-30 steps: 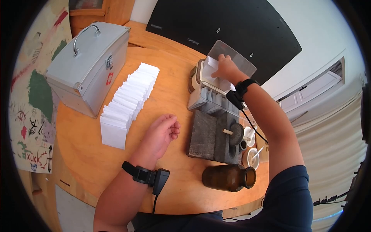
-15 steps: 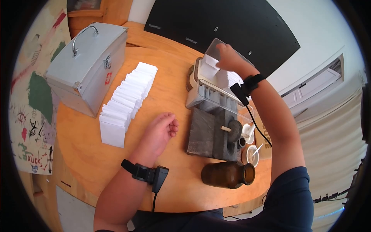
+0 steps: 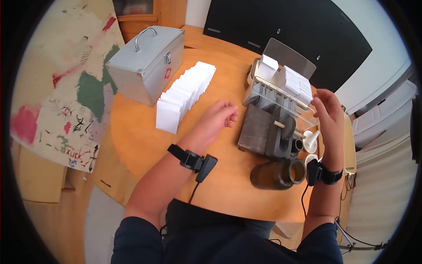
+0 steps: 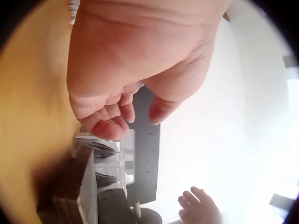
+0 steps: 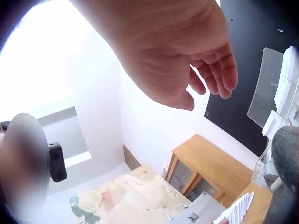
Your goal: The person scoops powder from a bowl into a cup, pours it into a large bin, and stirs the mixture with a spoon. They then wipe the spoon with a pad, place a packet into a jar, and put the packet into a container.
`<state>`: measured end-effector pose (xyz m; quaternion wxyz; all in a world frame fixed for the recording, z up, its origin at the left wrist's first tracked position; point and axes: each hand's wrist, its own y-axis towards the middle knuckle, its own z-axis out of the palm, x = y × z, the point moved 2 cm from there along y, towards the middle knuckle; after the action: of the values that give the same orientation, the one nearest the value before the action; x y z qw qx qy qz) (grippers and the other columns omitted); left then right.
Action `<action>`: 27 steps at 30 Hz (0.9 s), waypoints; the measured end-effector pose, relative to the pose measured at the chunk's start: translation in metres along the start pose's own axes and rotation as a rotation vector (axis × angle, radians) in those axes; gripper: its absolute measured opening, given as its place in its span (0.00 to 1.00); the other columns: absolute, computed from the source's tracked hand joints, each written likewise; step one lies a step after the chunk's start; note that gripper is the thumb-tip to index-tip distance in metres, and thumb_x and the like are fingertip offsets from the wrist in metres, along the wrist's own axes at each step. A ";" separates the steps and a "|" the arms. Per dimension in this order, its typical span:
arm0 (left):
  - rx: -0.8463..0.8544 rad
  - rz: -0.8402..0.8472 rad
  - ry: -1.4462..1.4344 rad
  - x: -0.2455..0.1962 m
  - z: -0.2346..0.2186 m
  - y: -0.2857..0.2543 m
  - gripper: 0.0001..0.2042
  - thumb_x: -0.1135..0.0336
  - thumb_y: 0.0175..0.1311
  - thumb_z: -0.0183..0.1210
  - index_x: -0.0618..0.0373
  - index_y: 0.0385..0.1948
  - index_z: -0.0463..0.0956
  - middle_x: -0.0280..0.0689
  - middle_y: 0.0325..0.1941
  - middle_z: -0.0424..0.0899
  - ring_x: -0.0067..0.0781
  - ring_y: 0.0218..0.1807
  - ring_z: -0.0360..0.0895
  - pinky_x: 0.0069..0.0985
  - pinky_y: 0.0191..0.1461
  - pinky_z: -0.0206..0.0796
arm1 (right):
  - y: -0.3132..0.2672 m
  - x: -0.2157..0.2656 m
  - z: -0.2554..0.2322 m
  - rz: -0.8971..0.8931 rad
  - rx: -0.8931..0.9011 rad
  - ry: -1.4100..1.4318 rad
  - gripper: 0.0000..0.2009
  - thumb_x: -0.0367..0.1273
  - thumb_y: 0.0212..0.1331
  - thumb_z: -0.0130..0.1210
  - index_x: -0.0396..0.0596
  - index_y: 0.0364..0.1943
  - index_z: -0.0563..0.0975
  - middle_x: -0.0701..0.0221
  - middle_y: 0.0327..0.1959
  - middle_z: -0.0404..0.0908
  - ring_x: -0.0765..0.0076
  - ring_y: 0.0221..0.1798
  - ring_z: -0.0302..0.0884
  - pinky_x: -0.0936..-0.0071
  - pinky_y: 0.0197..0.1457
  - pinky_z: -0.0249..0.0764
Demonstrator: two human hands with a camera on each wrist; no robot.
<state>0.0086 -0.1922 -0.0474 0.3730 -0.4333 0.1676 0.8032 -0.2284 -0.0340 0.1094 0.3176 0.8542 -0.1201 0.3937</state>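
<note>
In the head view my left hand (image 3: 216, 120) hangs loosely curled and holds nothing, between a row of overlapping white packets (image 3: 184, 94) and a dark stone block (image 3: 256, 127). My right hand (image 3: 329, 110) is empty with relaxed fingers, at the right of an open clear case (image 3: 281, 99). White packets (image 3: 295, 83) stand packed in the container behind the case's compartments, and a separate white piece (image 3: 267, 67) sits at its left. Both wrist views show empty, bent fingers: the left hand (image 4: 135, 65) and the right hand (image 5: 187, 60).
A silver metal box (image 3: 149, 66) stands at the back left. A brown glass jar (image 3: 277, 174) lies near the front right, beside a stone wheel (image 3: 288, 127) with a wooden handle and small white bowls (image 3: 310, 141). Behind the table is a black panel (image 3: 290, 31).
The right hand has left the white packets' container and moved right and toward the body. The head view has shifted, so the scene appears farther right. The left hand keeps its loose curl.
</note>
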 end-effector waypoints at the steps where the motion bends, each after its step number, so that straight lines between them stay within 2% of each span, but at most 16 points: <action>1: -0.047 0.034 0.181 -0.012 0.011 -0.009 0.10 0.62 0.72 0.57 0.56 0.46 0.74 0.32 0.40 0.79 0.24 0.43 0.76 0.22 0.47 0.68 | -0.011 0.001 -0.007 0.044 -0.034 0.013 0.14 0.34 0.68 0.59 0.42 0.52 0.77 0.75 0.44 0.80 0.81 0.44 0.75 0.83 0.41 0.70; 2: -0.052 0.033 0.201 -0.019 0.016 -0.021 0.10 0.62 0.72 0.57 0.56 0.46 0.74 0.32 0.40 0.79 0.24 0.43 0.76 0.22 0.47 0.68 | -0.020 0.001 -0.013 0.045 -0.040 0.033 0.14 0.34 0.68 0.59 0.42 0.52 0.77 0.75 0.44 0.80 0.81 0.44 0.75 0.83 0.41 0.70; 4: -0.251 0.188 0.683 -0.038 0.010 -0.052 0.15 0.64 0.67 0.62 0.59 0.51 0.72 0.34 0.45 0.78 0.25 0.47 0.75 0.24 0.51 0.69 | -0.035 0.001 -0.024 0.030 -0.126 0.103 0.12 0.33 0.68 0.59 0.44 0.51 0.77 0.75 0.44 0.80 0.82 0.44 0.75 0.83 0.41 0.70; 6: -0.409 0.318 0.959 -0.049 -0.020 -0.075 0.21 0.66 0.61 0.67 0.61 0.53 0.70 0.36 0.46 0.76 0.28 0.49 0.74 0.26 0.54 0.69 | -0.045 0.003 -0.034 0.017 -0.159 0.169 0.12 0.33 0.68 0.59 0.43 0.51 0.78 0.75 0.44 0.80 0.83 0.44 0.75 0.83 0.41 0.70; 7: -0.410 0.306 0.987 -0.052 -0.033 -0.086 0.21 0.66 0.61 0.67 0.61 0.53 0.70 0.36 0.46 0.76 0.28 0.49 0.74 0.26 0.54 0.69 | -0.049 0.007 -0.037 0.000 -0.184 0.198 0.12 0.33 0.68 0.59 0.43 0.51 0.78 0.75 0.44 0.81 0.83 0.44 0.75 0.83 0.41 0.70; 9: -0.781 0.393 1.313 -0.061 -0.055 -0.106 0.28 0.64 0.55 0.72 0.63 0.55 0.69 0.42 0.51 0.75 0.35 0.54 0.74 0.31 0.58 0.69 | -0.053 0.016 -0.042 -0.049 -0.218 0.256 0.13 0.32 0.68 0.59 0.41 0.52 0.78 0.74 0.44 0.81 0.84 0.43 0.76 0.84 0.40 0.70; 10: -0.781 0.392 1.331 -0.060 -0.061 -0.108 0.28 0.64 0.55 0.72 0.63 0.55 0.69 0.42 0.51 0.75 0.35 0.54 0.74 0.31 0.58 0.69 | -0.056 0.018 -0.043 -0.043 -0.223 0.271 0.13 0.32 0.68 0.59 0.41 0.52 0.78 0.74 0.44 0.81 0.84 0.43 0.76 0.84 0.40 0.70; 12: -0.840 0.393 1.520 -0.059 -0.070 -0.107 0.37 0.60 0.51 0.74 0.67 0.60 0.65 0.52 0.57 0.72 0.50 0.61 0.69 0.40 0.64 0.64 | -0.058 0.020 -0.045 -0.073 -0.237 0.328 0.13 0.31 0.68 0.59 0.40 0.52 0.78 0.73 0.43 0.81 0.83 0.44 0.76 0.84 0.40 0.70; 13: -0.842 0.396 1.533 -0.056 -0.071 -0.104 0.37 0.60 0.51 0.74 0.67 0.60 0.65 0.52 0.57 0.72 0.50 0.61 0.69 0.40 0.64 0.64 | -0.060 0.019 -0.046 -0.078 -0.233 0.325 0.13 0.31 0.68 0.58 0.40 0.52 0.78 0.73 0.43 0.82 0.83 0.44 0.76 0.84 0.41 0.69; 15: -0.917 0.271 1.579 -0.052 -0.067 -0.096 0.45 0.58 0.49 0.75 0.72 0.65 0.59 0.56 0.64 0.68 0.55 0.68 0.64 0.42 0.71 0.58 | -0.062 0.022 -0.048 -0.074 -0.215 0.344 0.13 0.31 0.68 0.58 0.39 0.51 0.78 0.73 0.43 0.82 0.82 0.46 0.76 0.83 0.44 0.70; 18: -0.923 0.175 1.580 -0.052 -0.058 -0.089 0.48 0.58 0.49 0.75 0.73 0.68 0.55 0.58 0.66 0.66 0.56 0.70 0.62 0.42 0.73 0.57 | -0.063 0.018 -0.054 -0.092 -0.187 0.362 0.13 0.30 0.68 0.58 0.38 0.51 0.77 0.71 0.44 0.81 0.80 0.48 0.75 0.81 0.49 0.70; 22: -0.918 0.149 1.558 -0.047 -0.079 -0.086 0.47 0.58 0.50 0.75 0.73 0.68 0.56 0.58 0.66 0.68 0.56 0.69 0.64 0.42 0.72 0.58 | -0.065 0.015 -0.063 -0.078 -0.197 0.369 0.13 0.29 0.67 0.58 0.36 0.51 0.77 0.70 0.46 0.81 0.78 0.50 0.74 0.78 0.55 0.69; 25: -0.872 0.191 1.498 -0.046 -0.089 -0.090 0.47 0.58 0.50 0.75 0.73 0.67 0.56 0.57 0.64 0.70 0.56 0.67 0.68 0.40 0.71 0.61 | -0.064 0.018 -0.065 -0.095 -0.205 0.376 0.13 0.28 0.66 0.58 0.37 0.51 0.77 0.70 0.45 0.80 0.78 0.49 0.74 0.80 0.53 0.70; 27: -0.881 0.241 1.351 -0.052 -0.077 -0.100 0.45 0.59 0.50 0.75 0.72 0.67 0.57 0.52 0.62 0.73 0.49 0.63 0.73 0.37 0.67 0.65 | -0.065 0.019 -0.063 -0.077 -0.216 0.369 0.12 0.28 0.66 0.59 0.38 0.51 0.77 0.71 0.44 0.80 0.79 0.48 0.74 0.81 0.50 0.70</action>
<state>0.1457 -0.1951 -0.0429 -0.1020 -0.9101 0.0706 0.3953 -0.2244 0.0570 0.1254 0.4388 0.7326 -0.0689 0.5158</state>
